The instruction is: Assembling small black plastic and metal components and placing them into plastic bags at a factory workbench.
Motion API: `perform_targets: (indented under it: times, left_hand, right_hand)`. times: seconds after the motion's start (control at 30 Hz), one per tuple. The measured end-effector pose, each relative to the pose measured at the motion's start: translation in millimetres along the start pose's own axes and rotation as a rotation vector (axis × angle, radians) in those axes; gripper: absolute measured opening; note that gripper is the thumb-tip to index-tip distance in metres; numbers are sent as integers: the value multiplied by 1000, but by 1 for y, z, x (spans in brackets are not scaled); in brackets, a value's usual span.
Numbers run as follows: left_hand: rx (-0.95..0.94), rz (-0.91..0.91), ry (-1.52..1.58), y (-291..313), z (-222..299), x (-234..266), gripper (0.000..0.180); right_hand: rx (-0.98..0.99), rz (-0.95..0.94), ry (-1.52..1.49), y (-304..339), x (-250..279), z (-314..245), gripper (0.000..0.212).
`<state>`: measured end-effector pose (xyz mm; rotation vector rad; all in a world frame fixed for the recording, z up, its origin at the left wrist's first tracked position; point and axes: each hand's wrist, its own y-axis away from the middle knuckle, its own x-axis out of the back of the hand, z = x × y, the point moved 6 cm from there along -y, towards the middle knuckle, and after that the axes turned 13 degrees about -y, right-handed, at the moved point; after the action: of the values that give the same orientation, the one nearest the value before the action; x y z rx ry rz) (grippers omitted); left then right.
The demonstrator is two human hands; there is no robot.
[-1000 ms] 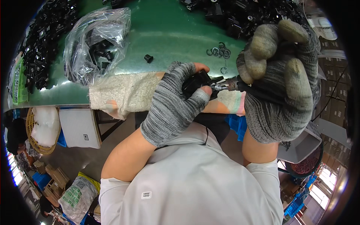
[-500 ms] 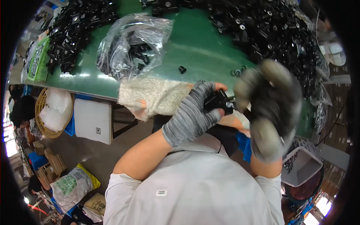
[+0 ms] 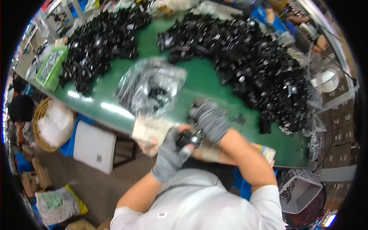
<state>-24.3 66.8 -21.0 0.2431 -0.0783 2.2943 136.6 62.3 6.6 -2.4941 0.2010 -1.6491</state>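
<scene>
My left hand [image 3: 171,151], in a grey knit fingerless glove, grips a black plastic part [image 3: 186,139] with a shiny metal bit at its right end. It holds the part over the table's near edge, above a pale cloth [image 3: 149,129]. Gloved the same way, my right hand [image 3: 211,118] is on the green table [image 3: 214,86] just beyond that part. Its fingers curl downward and are blurred; whatever they pinch is hidden. A clear plastic bag [image 3: 132,86] with black pieces inside lies left of my right hand. Several small dark rings [image 3: 238,119] lie to its right.
Heaps of black parts cover the table's far left [image 3: 101,44] and its right side [image 3: 245,65]. A green basket [image 3: 51,69] stands at the left end. Below the edge are a white-topped stool [image 3: 94,145], a wicker basket [image 3: 42,130] and, at right, a grey bin [image 3: 303,191].
My right hand has swung from the right side down to the tabletop, beyond the left hand. My left hand still holds the black part. The whole view has shifted, showing more of the table's far side.
</scene>
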Motion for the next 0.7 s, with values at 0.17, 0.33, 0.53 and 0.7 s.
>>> perform_targets:
  times: [0.17,0.33,0.53,0.7]
  left_hand:
    - [150,10,268,-5,-3,0,53]
    - [38,33,28,-24,2,-1,53]
    - [-15,-24,-99,-29,15,-3,47]
    - [39,7,-3,-25,11,0,41]
  right_hand:
    - [-77,-24,49,-4,6,3,12]
    - [-11,519,-396,35,88,-21,18]
    - [98,518,-268,55,67,-37,24]
    - [211,353,-206,56,65,-54,23]
